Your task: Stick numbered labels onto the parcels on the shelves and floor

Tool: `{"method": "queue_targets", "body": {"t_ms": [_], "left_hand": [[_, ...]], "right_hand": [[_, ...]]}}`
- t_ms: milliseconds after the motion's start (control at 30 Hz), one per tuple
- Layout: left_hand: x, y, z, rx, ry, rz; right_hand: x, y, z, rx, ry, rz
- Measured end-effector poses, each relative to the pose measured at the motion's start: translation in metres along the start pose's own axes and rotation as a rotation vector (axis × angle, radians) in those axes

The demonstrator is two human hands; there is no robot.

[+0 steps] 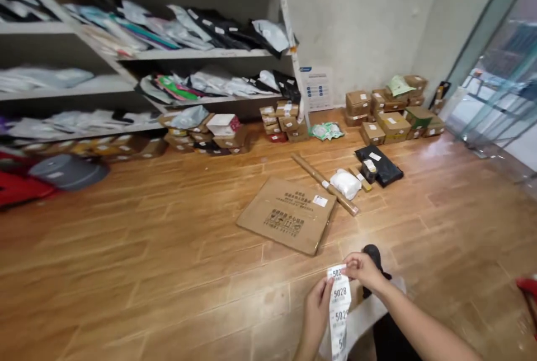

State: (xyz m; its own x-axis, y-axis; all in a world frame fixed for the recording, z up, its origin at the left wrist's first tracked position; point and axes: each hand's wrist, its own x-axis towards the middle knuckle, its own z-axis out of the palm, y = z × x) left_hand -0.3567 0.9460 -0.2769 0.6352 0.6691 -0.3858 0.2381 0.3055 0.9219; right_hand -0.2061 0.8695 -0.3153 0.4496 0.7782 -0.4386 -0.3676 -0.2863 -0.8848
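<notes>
The person holds a long strip of white number stickers (339,310) low in the picture, near the bottom edge. The left hand (316,308) is closed on the strip's left side, about halfway down. The right hand (364,269) pinches the top end with its fingertips. The numbers that can be read start with 502. The top sticker is partly covered by fingers, and the bottom one is cut off by the picture's edge. Both arms are cut off there too.

Under the hands lies something white (369,310), and a dark rounded thing (373,257) pokes out behind the right hand. It is hard to tell what either one is.

On the wooden floor (146,249) just past the hands lies a flat cardboard box (287,214) with a small white label. Beside it are a long cardboard tube (325,183), a white bag (346,183) and a black bag (380,166). Small brown boxes (388,109) sit in piles by the wall, well apart from the hands.

The shelves (138,70) on the left are full of soft mail bags, but they look blurry. A red thing (527,285) on the right edge is cut off. A glass door (495,81) stands at the far right.

The floor to the left of the hands is wide and bare, with lots of room.
</notes>
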Motion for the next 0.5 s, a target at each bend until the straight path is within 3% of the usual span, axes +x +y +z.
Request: {"method": "queue_targets", "body": {"t_ms": [100,200,267,367,500], "left_hand": [[0.088,-0.046,0.005,-0.077,0.204,-0.143],[0.174,-0.103,0.015,-0.041,0.45,-0.293],[0.23,-0.149,0.021,-0.026,0.488,-0.361],[0.304,-0.232,0.02,-0.082,0.309,-0.436],[0.386,-0.347,0.001,0.064,-0.16,-0.506]], "right_hand": [[0.109,0.028,-0.02,-0.166,-0.049,-0.021],[0.207,0.074,-0.035,-0.3,-0.078,-0.016],[0.268,0.117,-0.048,-0.359,-0.109,0.027],[0.355,0.191,-0.08,-0.435,-0.125,0.045],[0.466,0.293,-0.142,-0.531,-0.06,-0.027]]}}
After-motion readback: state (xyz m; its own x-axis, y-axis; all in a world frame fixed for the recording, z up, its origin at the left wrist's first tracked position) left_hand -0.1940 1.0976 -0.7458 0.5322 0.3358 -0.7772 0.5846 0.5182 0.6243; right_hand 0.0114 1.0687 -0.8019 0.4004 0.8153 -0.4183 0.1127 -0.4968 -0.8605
